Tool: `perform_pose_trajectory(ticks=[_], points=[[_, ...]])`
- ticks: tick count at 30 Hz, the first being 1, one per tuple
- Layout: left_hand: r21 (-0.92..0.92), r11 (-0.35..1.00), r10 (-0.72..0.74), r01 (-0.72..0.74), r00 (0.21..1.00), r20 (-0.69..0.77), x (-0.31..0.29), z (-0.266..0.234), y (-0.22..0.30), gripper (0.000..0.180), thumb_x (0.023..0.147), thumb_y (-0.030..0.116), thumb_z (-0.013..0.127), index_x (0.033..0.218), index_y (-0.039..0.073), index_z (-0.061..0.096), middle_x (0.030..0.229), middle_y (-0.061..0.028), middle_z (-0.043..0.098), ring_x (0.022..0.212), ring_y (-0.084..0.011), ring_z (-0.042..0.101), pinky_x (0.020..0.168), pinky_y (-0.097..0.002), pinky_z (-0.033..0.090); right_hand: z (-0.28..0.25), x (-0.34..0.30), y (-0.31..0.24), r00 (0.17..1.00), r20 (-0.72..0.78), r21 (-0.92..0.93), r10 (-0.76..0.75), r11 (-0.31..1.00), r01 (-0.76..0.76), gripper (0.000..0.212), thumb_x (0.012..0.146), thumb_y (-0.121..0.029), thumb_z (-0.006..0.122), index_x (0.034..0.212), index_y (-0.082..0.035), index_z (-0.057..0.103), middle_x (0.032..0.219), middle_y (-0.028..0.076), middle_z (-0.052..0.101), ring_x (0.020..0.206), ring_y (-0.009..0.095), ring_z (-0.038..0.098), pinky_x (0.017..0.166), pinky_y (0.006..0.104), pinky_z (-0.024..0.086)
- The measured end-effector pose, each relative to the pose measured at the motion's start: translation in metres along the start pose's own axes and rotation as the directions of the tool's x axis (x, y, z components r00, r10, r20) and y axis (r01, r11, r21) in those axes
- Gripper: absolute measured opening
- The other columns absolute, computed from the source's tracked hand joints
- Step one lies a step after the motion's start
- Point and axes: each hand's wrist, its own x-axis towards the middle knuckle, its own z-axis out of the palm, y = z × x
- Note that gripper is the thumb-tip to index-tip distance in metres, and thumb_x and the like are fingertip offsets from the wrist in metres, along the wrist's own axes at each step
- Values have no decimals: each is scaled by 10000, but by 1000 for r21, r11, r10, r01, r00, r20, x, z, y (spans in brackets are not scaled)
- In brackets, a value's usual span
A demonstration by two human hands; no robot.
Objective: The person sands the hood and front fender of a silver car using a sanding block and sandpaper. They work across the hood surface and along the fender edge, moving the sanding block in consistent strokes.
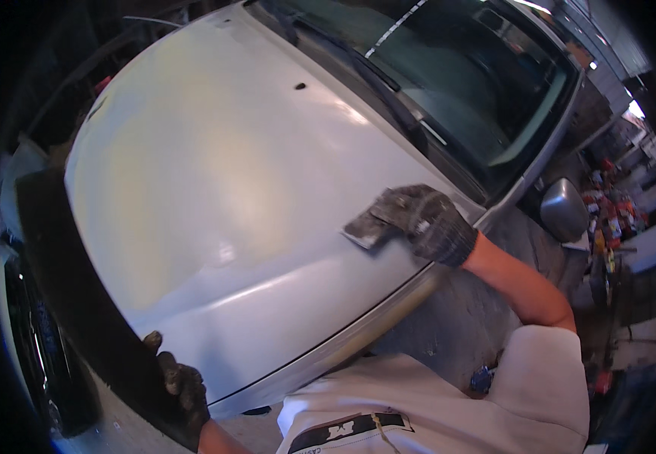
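A silver car hood (169, 151) spreads out before me, with dull yellowish patches on its paint. My right hand (430, 219), in a dark dusty work glove, presses a flat grey piece of sandpaper (365, 229) against the hood near its side edge. Its fingers are closed over the sheet. Low on the left, my left hand (184, 386) is gloved too, its fingers curled by the hood's front corner. It lies against a dark curved strip (78, 280) along the front of the hood; whether it grips that strip is hard to see.
Beyond the hood are the windshield (449, 76) and a wiper (358, 60). A side mirror (564, 209) juts out on the right. Red and mixed clutter (615, 212) lies farther right. Another dark, glossy car part (40, 348) stands at the far left.
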Motion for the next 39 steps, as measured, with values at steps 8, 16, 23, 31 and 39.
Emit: perform_pose_trajectory(ticks=[8, 16, 23, 31, 39], points=[[75, 964, -233, 253, 949, -211, -3, 15, -31, 532, 1053, 396, 457, 1332, -57, 475, 607, -24, 494, 379, -107, 391, 359, -232, 312, -56, 106, -61, 951, -231, -78, -205, 978, 192, 535, 774, 42, 621, 1292, -92, 640, 1303, 142, 632, 1202, 318, 596, 1024, 454, 481], [-103, 918, -389, 382, 920, -52, 17, 24, -66, 535, 1034, 375, 494, 1338, -65, 482, 611, 1, 444, 396, -115, 378, 368, -261, 302, 10, 194, -128, 719, -369, -261, -589, 808, 527, 442, 840, -98, 620, 1280, -107, 666, 1357, 111, 606, 1285, 297, 559, 1039, 430, 477], [-214, 972, 63, -102, 981, -182, -6, -49, 12, 596, 1037, 345, 445, 1463, -60, 345, 699, -74, 548, 467, -156, 509, 409, -314, 410, 28, 362, -26, 856, -196, -339, -478, 852, 398, 442, 846, -87, 550, 1269, -137, 670, 1098, 108, 727, 926, 280, 661, 863, 407, 525], [-275, 959, -53, 75, 995, 85, -56, -112, 59, 612, 1090, 316, 314, 1588, 25, 108, 1004, -207, 588, 738, -330, 603, 656, -512, 513, 111, 543, 47, 996, -76, -529, -43, 849, -3, 509, 875, -212, 489, 1359, -302, 617, 1342, 28, 647, 1237, 272, 585, 1033, 457, 465], [-88, 996, -15, 17, 1000, 25, -75, -118, 55, 589, 1086, 269, 318, 1570, -10, 133, 827, -154, 553, 614, -297, 589, 644, -490, 530, 91, 462, -11, 897, 230, -352, -378, 827, 439, 277, 838, -260, 581, 1001, -135, 768, 958, 145, 748, 885, 319, 723, 820, 419, 560]])
